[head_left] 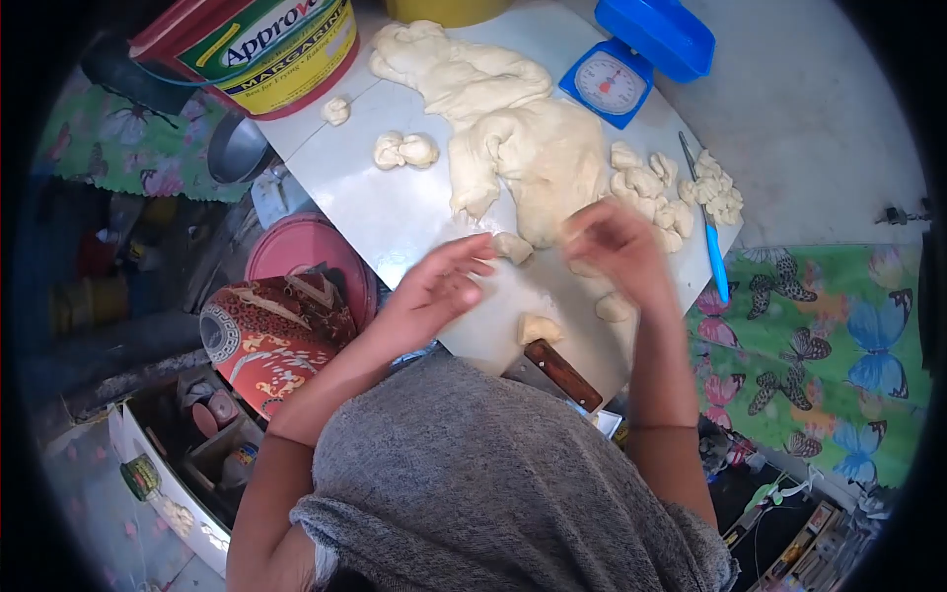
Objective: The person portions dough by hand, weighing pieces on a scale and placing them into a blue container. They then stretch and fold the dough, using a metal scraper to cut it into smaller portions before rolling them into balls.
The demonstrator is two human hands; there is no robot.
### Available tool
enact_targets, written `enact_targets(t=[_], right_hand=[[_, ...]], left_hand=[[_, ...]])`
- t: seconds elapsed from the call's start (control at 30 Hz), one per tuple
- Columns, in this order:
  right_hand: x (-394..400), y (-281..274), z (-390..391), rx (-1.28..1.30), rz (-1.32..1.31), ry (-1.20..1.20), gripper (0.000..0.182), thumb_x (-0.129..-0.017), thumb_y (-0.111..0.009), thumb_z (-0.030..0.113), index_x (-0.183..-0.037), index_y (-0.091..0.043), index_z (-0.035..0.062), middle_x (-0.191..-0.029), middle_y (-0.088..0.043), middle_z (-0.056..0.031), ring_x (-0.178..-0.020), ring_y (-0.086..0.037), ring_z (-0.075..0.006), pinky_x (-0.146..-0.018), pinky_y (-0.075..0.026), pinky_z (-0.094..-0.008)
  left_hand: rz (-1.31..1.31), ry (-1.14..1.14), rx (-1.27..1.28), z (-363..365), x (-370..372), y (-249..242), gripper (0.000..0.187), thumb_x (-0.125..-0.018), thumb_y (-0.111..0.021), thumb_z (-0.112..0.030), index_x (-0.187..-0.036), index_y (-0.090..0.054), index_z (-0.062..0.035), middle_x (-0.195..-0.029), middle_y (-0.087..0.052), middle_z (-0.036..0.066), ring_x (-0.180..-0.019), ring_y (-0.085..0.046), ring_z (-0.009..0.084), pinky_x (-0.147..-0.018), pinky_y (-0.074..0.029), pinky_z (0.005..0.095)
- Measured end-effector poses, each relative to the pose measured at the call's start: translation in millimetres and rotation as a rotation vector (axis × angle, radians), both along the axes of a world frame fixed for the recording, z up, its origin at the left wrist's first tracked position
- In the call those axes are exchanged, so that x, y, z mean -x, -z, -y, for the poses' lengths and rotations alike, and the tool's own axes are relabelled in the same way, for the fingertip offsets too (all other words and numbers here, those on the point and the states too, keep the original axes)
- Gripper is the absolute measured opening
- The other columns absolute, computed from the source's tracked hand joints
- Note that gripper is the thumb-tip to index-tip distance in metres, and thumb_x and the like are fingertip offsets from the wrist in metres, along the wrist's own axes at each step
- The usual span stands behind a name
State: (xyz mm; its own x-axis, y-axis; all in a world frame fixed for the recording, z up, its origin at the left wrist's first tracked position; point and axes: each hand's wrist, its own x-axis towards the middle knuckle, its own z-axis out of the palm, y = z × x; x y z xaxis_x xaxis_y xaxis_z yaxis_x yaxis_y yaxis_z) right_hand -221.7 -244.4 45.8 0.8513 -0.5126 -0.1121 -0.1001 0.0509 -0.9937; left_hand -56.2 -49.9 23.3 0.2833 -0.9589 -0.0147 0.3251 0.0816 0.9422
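A large mass of pale dough (pixel 538 148) spreads over the white tabletop (pixel 395 222). My left hand (pixel 442 288) is open with fingers apart, its fingertips close to a small dough piece (pixel 512 248) and apparently not gripping it. At the dough's lower right edge is my right hand (pixel 623 247), bent and smeared by motion; whether it holds dough I cannot make out. Closer to my body lie another dough piece (pixel 538 329) and a wide-bladed tool with a wooden handle (pixel 563 375). One more flattish piece (pixel 614 308) rests below my right wrist.
A blue kitchen scale (pixel 609 83) stands at the back. Cut dough pieces (pixel 651 187) cluster on the right beside a blue-handled knife (pixel 716 259). Dough lumps (pixel 404 151) and a margarine bucket (pixel 286 59) are at left. A pink-lidded tub (pixel 311 259) stands below the table edge.
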Motion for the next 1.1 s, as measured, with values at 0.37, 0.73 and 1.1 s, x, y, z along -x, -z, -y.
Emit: enact_targets(t=[0.37, 0.73, 1.1], right_hand=[[10.1, 24.9, -45.8, 0.300, -0.081, 0.286, 0.013, -0.075, -0.065, 0.004, -0.088, -0.063, 0.0050, -0.083, -0.061, -0.0099, -0.074, -0.060, -0.0199, -0.064, -0.048, -0.0275], [-28.9, 19.5, -30.0, 0.894, -0.265, -0.252, 0.033, -0.068, -0.066, 0.004, -0.100, -0.059, 0.0088, -0.089, -0.057, -0.0076, -0.089, -0.055, -0.0276, -0.079, -0.044, -0.0373], [-45.4, -22.7, -43.0, -0.150, 0.051, -0.134, 0.016, -0.079, -0.050, -0.006, -0.090, -0.058, 0.0028, -0.102, -0.056, -0.0100, -0.083, -0.056, -0.0132, -0.060, -0.050, -0.0256]], left_hand=[[-0.027, 0.089, -0.335, -25.8, -6.4, -3.8, 0.013, -0.084, -0.059, -0.003, -0.096, -0.060, 0.0023, -0.078, -0.061, 0.006, -0.064, -0.057, 0.0109, -0.062, -0.049, 0.0236], [0.067, -0.006, -0.273, -16.6, -20.2, -2.0, 0.031, -0.085, -0.046, -0.002, -0.114, -0.055, 0.0015, -0.088, -0.052, 0.002, -0.075, -0.052, 0.0100, -0.072, -0.042, 0.0230], [0.172, -0.017, -0.181, -30.0, -21.8, 4.7, 0.025, -0.087, -0.057, -0.010, -0.111, -0.058, -0.0029, -0.092, -0.052, 0.001, -0.078, -0.049, 0.0071, -0.072, -0.041, 0.0216]])
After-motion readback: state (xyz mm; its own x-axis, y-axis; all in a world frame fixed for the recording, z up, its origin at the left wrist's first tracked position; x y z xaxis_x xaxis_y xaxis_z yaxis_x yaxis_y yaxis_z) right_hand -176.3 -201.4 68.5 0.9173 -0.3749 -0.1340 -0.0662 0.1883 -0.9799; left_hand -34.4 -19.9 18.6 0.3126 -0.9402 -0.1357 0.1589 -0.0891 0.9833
